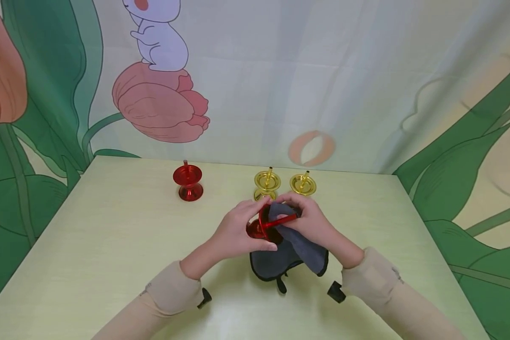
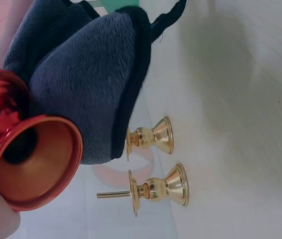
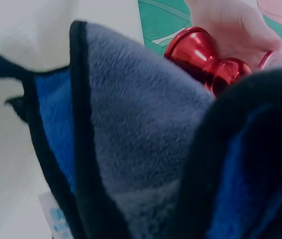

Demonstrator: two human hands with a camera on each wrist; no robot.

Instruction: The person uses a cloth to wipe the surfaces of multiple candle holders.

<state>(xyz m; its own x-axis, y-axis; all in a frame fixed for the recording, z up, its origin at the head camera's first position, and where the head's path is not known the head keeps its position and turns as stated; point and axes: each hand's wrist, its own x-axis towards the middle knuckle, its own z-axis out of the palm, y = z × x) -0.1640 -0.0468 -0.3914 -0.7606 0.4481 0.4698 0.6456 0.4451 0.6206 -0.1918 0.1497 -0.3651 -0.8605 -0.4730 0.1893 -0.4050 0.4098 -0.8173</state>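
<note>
Left hand (image 1: 239, 231) gripping 1 red candlestick (image 1: 264, 227), partly hidden by grey cloth (image 1: 273, 259), cloth pinched in right hand (image 1: 309, 220)

In the head view, the grey cloth (image 1: 276, 259) covers part of the dish of the held red candleholder (image 1: 261, 226); the right grip (image 1: 314, 222) blocks the foot of the right-hand gold candleholder (image 1: 303, 184), and the top edge cuts off the head of the printed rabbit (image 1: 163, 45). The left wrist view crops the left grip (image 1: 235, 233) and the red piece at its left edge, and the spike of one gold piece is lost behind fabric. In the right wrist view, the bottom edge trims a pale tag (image 3: 59, 219), its blue marks too blurred to read
</note>
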